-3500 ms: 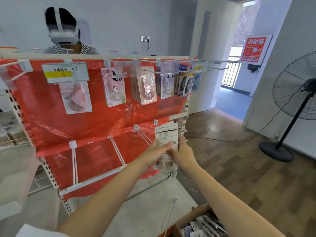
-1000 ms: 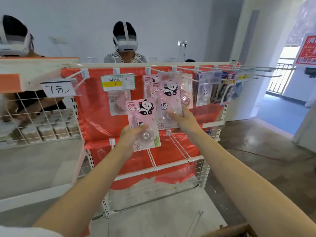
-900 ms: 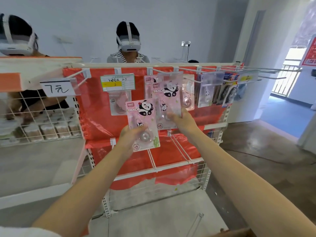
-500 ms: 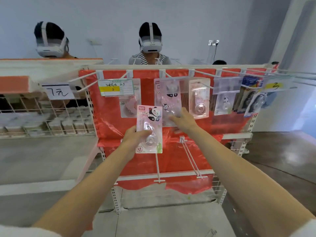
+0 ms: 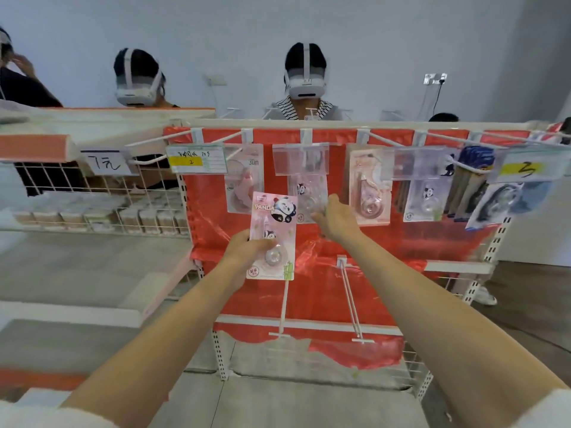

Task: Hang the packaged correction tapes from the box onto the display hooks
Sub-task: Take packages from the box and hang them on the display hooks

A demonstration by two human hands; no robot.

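We are partway through: our left hand [image 5: 247,251] holds, its grip closed round the lower half, a pink panda correction tape pack [image 5: 273,236], upright and not yet hung. Our right hand [image 5: 332,217], at about two o'clock from it, touches a hung panda pack [image 5: 307,196] on the top-row hook [image 5: 306,140]; we cannot tell whether that grip pinches it. Several packs already hang; the two lower hooks [image 5: 350,298] look bare. The box is out of view.

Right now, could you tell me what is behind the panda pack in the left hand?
Behind the panda pack held by the left hand is red plastic sheet and a bare white hook below. The hook's root is covered.
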